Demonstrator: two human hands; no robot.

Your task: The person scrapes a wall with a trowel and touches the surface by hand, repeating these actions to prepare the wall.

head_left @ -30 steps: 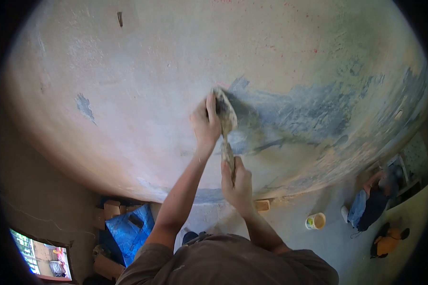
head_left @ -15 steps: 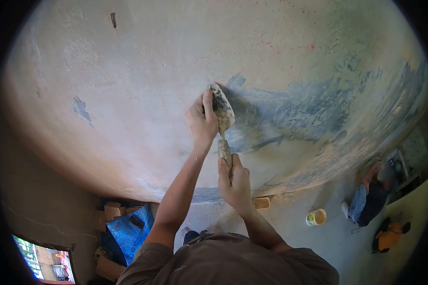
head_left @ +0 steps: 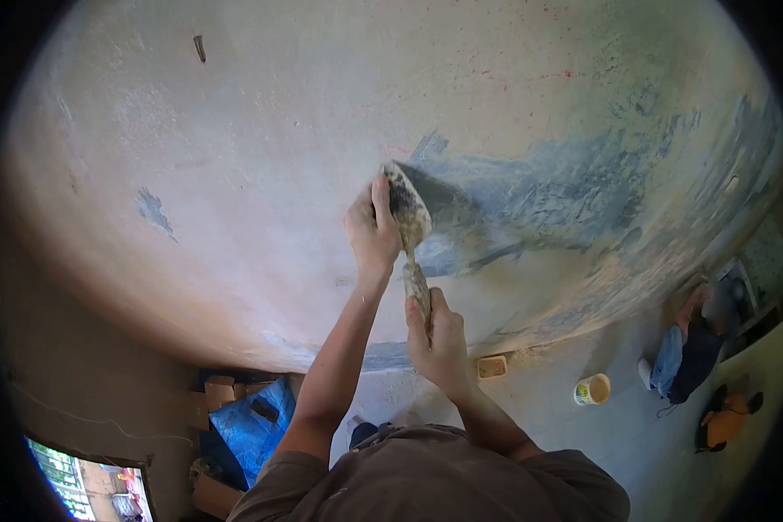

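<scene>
A trowel, its blade smeared with pale and dark residue, is held against the wall near the middle of the head view. My right hand is closed around its crusted handle, below the blade. Higher up, my left hand grips the left edge of the blade, thumb on the face and the other fingers mostly hidden behind. Beside the blade, to the right, spreads a rough grey-blue patch where the pale coating is gone or thin. The blade's contact edge with the wall is hidden.
On the floor by the wall's foot lies a small tray. Further right stands a white bucket. Another person is low down at the right, near an orange and black object. Blue sheeting and cardboard boxes lie lower left.
The view has shifted and tilted slightly, so the bucket and tray sit further right in it. Both hands keep their hold on the trowel, at nearly the same spot on the wall.
</scene>
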